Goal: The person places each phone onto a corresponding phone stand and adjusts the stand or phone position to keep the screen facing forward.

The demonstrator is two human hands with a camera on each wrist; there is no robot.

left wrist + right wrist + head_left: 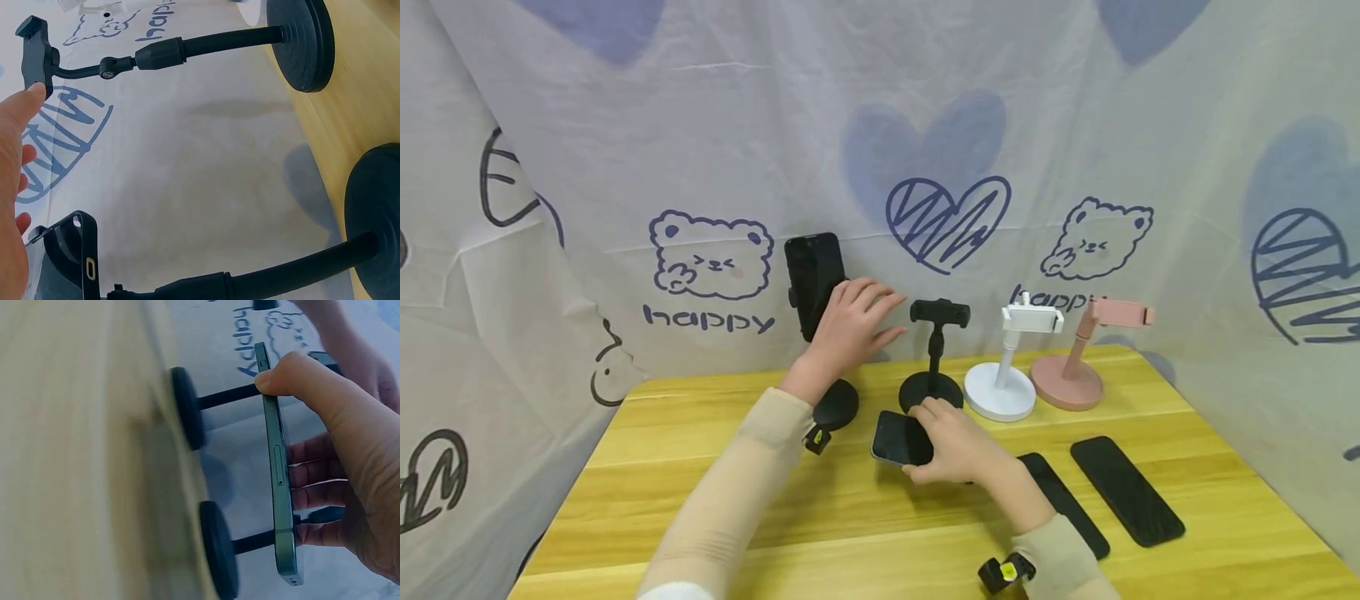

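My left hand point(850, 327) has its fingers extended beside a black phone point(808, 271), which sits upright in the leftmost black phone stand point(837, 407). Nothing shows in that hand's grasp. Just right of it stands a second black phone stand point(935, 346) with a bare clamp; in the left wrist view the thumb overlaps this clamp, and I cannot tell whether it touches. Above the table, my right hand point(958, 442) grips a phone point(897, 439) by its edges, thumb on one side. The right wrist view shows the phone's greenish metal edge point(281, 481).
A white phone stand point(1000, 392) and a pink phone stand point(1067, 383) stand at the back right. Two dark phones lie on the wooden table point(850, 550) at the right: one phone point(1126, 492) in full view, another phone point(1067, 504) partly behind my right arm. A printed curtain point(820, 158) hangs behind.
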